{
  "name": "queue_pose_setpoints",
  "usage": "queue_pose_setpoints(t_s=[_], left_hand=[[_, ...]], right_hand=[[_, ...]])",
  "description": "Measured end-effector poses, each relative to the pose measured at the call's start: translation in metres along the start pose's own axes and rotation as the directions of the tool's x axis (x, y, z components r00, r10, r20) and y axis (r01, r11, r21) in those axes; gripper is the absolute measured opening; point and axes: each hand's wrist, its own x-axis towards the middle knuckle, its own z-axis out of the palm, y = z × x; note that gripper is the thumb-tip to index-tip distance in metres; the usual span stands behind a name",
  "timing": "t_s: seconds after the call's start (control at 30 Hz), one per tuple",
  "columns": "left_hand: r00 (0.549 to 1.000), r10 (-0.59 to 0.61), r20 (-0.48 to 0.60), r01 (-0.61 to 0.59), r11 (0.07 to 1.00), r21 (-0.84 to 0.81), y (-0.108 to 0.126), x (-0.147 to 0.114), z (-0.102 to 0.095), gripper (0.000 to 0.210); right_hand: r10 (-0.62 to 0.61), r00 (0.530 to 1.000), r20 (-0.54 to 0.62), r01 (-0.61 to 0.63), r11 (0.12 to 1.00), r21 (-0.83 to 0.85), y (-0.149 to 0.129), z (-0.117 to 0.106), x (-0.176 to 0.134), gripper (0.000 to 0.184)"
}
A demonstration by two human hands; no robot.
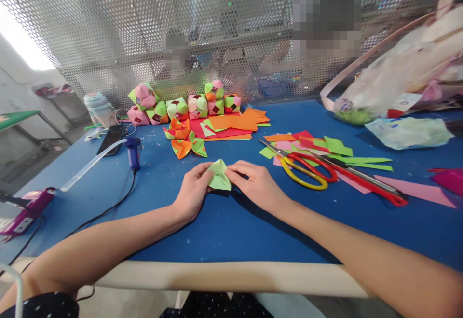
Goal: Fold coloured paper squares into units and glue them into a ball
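A small piece of folded light green paper (219, 177) is held just above the blue table (202, 226). My left hand (193, 187) pinches its left side, thumb in front. On its right edge my right hand (255, 183) closes with thumb and fingertips. Creases run across the paper's face. Behind it lie orange and green folded paper pieces (184, 139), with a stack of orange and red paper sheets (231, 125) beside them. Farther back stand several folded paper balls (177, 109) in pink, green and orange.
Right of my hands lie scissors (304, 173), a red utility knife (372, 183) and coloured paper scraps (333, 146). At left are a glue gun (133, 153) with its cord, a phone (111, 139), a bottle (97, 108) and a purple power strip (27, 214). A perforated metal screen (119, 38) rises behind.
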Motion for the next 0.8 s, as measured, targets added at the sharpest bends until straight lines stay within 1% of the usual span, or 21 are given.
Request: queue_pose_setpoints(t_s=[0.17,0.27,0.4,0.8], left_hand=[[0.999,0.037,0.008,-0.038,0.994,0.104,-0.0008,-0.0005,-0.0008,0.039],[0.998,0.066,0.007,-0.066,0.982,0.176,0.0003,-0.0009,-0.0002,0.037],[0.995,0.093,-0.029,-0.082,0.963,0.255,0.0037,-0.0017,0.0005,0.033],[0.992,0.125,-0.025,-0.107,0.924,0.367,0.0052,-0.0045,0.0014,0.025]], right_hand=[[-0.016,1.0,-0.002,0.016,1.0,0.003,0.0011,0.0014,-0.0002,0.022],[-0.024,1.0,-0.013,0.024,1.0,-0.003,0.0006,0.0014,-0.0012,0.02],[-0.034,0.999,-0.025,0.034,0.999,-0.02,0.0011,0.002,-0.0021,0.02],[-0.019,0.999,-0.031,0.019,1.0,0.015,0.0039,0.0032,-0.0022,0.02]])
